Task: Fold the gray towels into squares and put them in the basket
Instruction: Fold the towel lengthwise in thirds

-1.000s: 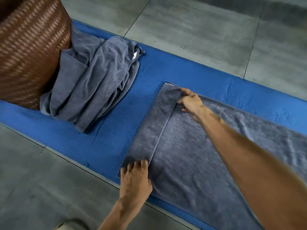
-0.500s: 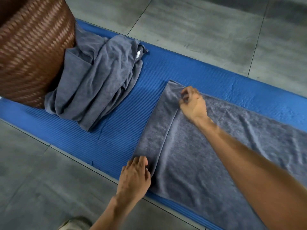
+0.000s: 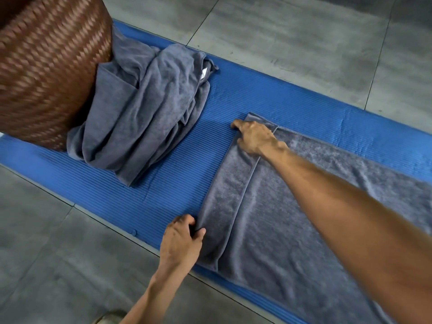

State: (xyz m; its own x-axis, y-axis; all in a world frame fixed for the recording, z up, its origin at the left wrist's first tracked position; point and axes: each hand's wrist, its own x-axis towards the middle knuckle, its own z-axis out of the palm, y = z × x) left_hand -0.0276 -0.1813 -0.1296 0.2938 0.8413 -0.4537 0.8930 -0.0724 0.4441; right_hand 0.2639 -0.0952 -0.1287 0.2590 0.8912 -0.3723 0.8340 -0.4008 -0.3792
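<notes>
A gray towel lies spread on a blue mat with a narrow strip folded over at its end. The left hand pinches the near corner of that fold, and the right hand holds the far corner. A crumpled pile of towels leans against a woven basket on gray floor tiles.

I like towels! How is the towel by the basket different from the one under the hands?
The towel by the basket is crumpled in a heap; the spread towel lies flat with one end folded over. The heap leans against the basket; both hands grip the flat one. Both are gray and lie on the blue mat.
</notes>
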